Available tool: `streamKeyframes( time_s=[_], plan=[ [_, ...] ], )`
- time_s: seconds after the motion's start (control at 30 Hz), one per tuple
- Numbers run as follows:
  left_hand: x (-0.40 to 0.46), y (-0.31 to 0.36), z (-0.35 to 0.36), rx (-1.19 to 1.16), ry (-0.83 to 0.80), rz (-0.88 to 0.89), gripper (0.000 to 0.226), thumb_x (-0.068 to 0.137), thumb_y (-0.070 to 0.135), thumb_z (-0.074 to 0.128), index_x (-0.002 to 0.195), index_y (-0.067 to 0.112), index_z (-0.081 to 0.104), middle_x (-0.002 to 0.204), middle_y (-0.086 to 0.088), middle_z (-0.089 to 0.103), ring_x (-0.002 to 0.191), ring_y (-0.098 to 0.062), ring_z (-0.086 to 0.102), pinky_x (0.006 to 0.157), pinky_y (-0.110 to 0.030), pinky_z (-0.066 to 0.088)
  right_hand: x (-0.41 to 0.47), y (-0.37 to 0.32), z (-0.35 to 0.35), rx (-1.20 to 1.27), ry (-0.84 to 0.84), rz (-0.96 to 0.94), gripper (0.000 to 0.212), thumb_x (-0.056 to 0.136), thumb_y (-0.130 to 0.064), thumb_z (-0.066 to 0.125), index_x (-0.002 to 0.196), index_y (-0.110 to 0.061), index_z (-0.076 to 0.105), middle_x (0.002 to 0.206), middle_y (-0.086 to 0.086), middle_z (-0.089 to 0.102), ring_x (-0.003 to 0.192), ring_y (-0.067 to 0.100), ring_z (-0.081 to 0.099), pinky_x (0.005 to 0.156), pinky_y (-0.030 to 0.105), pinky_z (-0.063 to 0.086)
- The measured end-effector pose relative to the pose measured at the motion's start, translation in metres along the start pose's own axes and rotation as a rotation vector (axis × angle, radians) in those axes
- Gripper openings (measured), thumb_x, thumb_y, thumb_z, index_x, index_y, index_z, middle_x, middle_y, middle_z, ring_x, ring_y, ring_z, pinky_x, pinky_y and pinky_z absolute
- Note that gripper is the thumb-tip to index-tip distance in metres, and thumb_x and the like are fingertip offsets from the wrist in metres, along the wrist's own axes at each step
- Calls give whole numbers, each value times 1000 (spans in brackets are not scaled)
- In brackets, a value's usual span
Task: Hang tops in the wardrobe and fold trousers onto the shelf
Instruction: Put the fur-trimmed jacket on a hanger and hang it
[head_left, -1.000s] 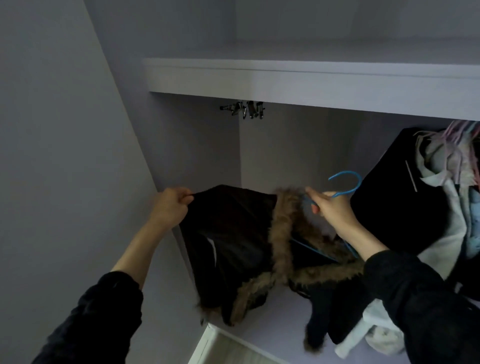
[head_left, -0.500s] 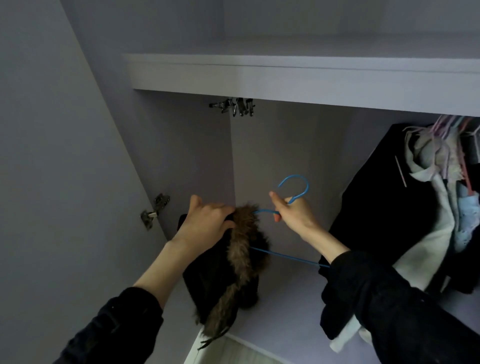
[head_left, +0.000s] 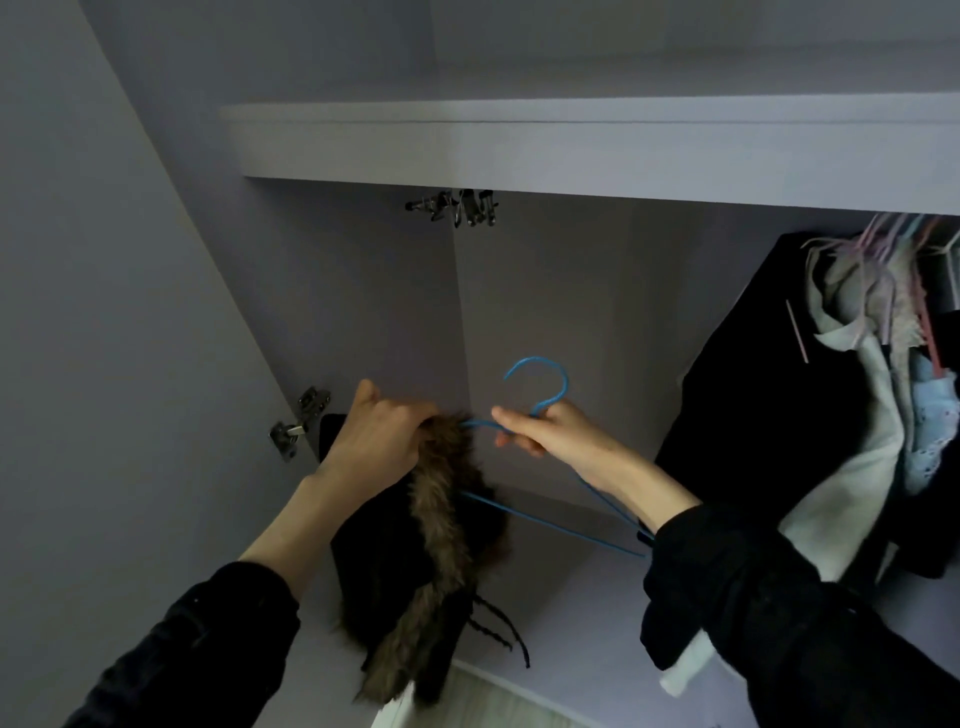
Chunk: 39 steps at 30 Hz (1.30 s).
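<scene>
Head view: left hand (head_left: 382, 441) gripping fur-trimmed black jacket (head_left: 415, 545); right hand (head_left: 545, 434) pinching neck of blue hanger (head_left: 540, 395), below wardrobe shelf (head_left: 571, 150).

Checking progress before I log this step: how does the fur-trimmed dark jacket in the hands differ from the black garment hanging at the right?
The fur-trimmed jacket is bunched up and gripped by the left hand, only partly on the blue hanger that the right hand holds below the shelf. The black garment hangs spread out among other clothes, untouched. The jacket has brown fur edging; the black garment shows none. Both are dark.
</scene>
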<state>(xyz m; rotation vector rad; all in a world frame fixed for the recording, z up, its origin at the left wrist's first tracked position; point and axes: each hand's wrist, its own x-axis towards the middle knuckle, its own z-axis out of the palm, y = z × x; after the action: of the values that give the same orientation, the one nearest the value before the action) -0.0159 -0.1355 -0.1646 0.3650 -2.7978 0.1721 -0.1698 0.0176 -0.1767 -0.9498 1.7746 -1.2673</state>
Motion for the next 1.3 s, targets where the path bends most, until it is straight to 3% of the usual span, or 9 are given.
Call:
streamKeyframes(
  time_s=[0.1,0.3,0.4,0.5,0.6,0.67,0.8,1.0,1.3],
  plan=[
    [-1,-8,-9,39,47,12,24,62,8,54,76,22,67,67,3,68,62,-21,64,61,-35,12,-3,-2,-27,88,-328,108,8,89,-22,61,97,-24,62,91,-7,68,88,8,60,86,31,42],
    [-6,-15,-23,48,134,85,28,71,17,39,76,22,66,68,8,65,62,-17,63,60,-34,9,14,15,-46,4,-422,287,30,95,-30,50,125,-31,48,133,-8,52,124,11,47,108,46,27],
    [-12,-17,-32,25,152,99,27,70,12,41,77,23,65,68,9,63,60,-17,60,61,-31,6,30,16,-26,-409,-363,179,62,92,-29,60,146,-20,30,149,-3,35,137,14,33,111,31,23],
    [-18,-19,-39,29,161,98,29,70,14,39,78,22,65,69,9,61,62,-17,58,63,-30,8,37,10,4,-609,-384,-11,75,84,-36,69,147,-21,31,150,-3,34,139,16,29,107,22,24],
    [-22,-19,-43,20,170,77,30,72,16,40,84,22,67,73,8,64,66,-16,62,65,-32,15,40,11,31,-791,-330,-111,64,86,-40,65,141,-19,40,145,4,39,138,22,28,114,39,11],
    [-28,-22,-46,17,175,60,34,72,17,38,86,20,68,75,7,67,68,-15,63,66,-34,19,43,13,38,-898,-202,-142,45,87,-36,61,126,-14,52,134,8,48,134,24,33,115,53,4],
    [-40,-25,-49,-21,189,-6,33,73,19,37,87,23,67,75,7,68,72,-8,49,63,-31,11,50,30,26,-1024,150,-129,30,89,-43,54,107,-22,62,113,4,62,120,23,46,112,56,7],
    [-42,-24,-51,6,258,-102,40,69,11,38,93,24,67,78,5,69,71,-18,64,62,-30,8,37,34,-40,-1057,502,3,37,82,-14,56,119,-15,53,123,8,56,121,28,45,111,55,14],
    [-27,-16,-35,100,293,-263,35,67,6,49,93,20,69,77,-4,72,67,-25,67,65,-35,17,-3,22,-119,-848,403,302,40,87,-27,57,127,-26,49,139,7,47,130,32,41,108,55,24]
  ],
)
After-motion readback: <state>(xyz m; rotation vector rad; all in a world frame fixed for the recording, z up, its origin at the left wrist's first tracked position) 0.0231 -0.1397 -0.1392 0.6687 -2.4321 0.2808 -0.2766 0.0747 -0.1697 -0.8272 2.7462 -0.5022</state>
